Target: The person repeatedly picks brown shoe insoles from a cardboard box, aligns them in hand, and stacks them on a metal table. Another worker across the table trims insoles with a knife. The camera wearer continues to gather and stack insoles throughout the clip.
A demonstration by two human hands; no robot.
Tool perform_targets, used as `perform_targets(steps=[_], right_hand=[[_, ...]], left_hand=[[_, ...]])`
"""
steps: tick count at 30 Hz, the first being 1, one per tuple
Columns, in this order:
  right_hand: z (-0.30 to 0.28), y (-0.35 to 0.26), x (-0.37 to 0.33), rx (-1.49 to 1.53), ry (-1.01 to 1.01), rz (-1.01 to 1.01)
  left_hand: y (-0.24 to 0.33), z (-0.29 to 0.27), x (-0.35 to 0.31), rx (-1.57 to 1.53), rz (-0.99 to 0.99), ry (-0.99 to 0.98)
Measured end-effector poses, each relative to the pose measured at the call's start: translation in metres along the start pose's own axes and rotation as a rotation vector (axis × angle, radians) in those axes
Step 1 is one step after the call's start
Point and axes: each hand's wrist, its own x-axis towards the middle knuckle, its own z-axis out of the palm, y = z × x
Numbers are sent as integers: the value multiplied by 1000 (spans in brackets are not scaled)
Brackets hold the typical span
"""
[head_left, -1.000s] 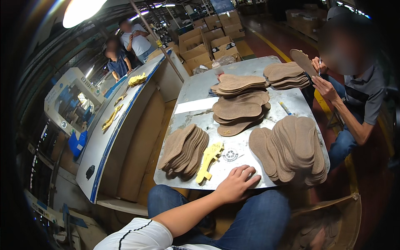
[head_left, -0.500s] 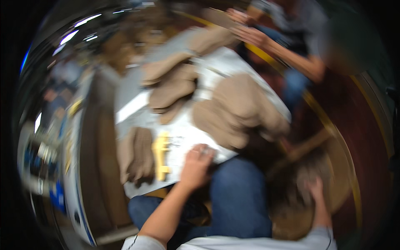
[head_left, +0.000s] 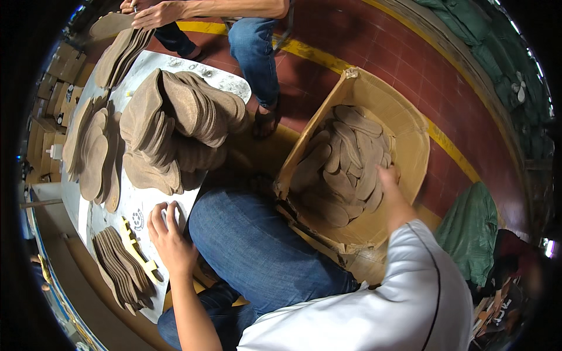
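My left hand [head_left: 171, 238] lies on the near edge of the white-topped table [head_left: 186, 202], fingers spread and holding nothing. Next to it are a yellow notched plastic piece [head_left: 133, 247] and a row of brown insoles [head_left: 117, 266] standing on edge. My right hand [head_left: 389, 175] reaches down into an open cardboard box [head_left: 413, 131] on my right. It touches the loose brown insoles [head_left: 345, 155] heaped inside. Its fingers are mostly hidden, so whether it grips one is unclear. Thick stacks of insoles [head_left: 181, 111] cover the table's middle.
More insole piles [head_left: 96, 155] lie along the table's far left. Across the table, a co-worker's hands [head_left: 155, 14] hold an insole and a thin tool. A green sack [head_left: 468, 234] stands right of the box. My knee [head_left: 246, 234] is between table and box.
The view has swung to the right and sharpened, bringing the box fully into sight. My right hand is now among the insoles in it; my left hand stays at the table edge.
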Motion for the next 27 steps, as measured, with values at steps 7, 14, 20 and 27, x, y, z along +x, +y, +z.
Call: perform_targets(steps=[7, 14, 20, 27], right_hand=[[61, 14, -9, 196, 104, 186], [56, 61, 6, 383, -257, -32], [57, 53, -45, 612, -490, 215], [2, 33, -92, 474, -945, 27]], left_hand=[[-4, 4, 1, 30, -1, -2], [0, 2, 1, 62, 2, 25], [-1, 0, 2, 52, -11, 2], [-3, 2, 0, 40, -5, -3]])
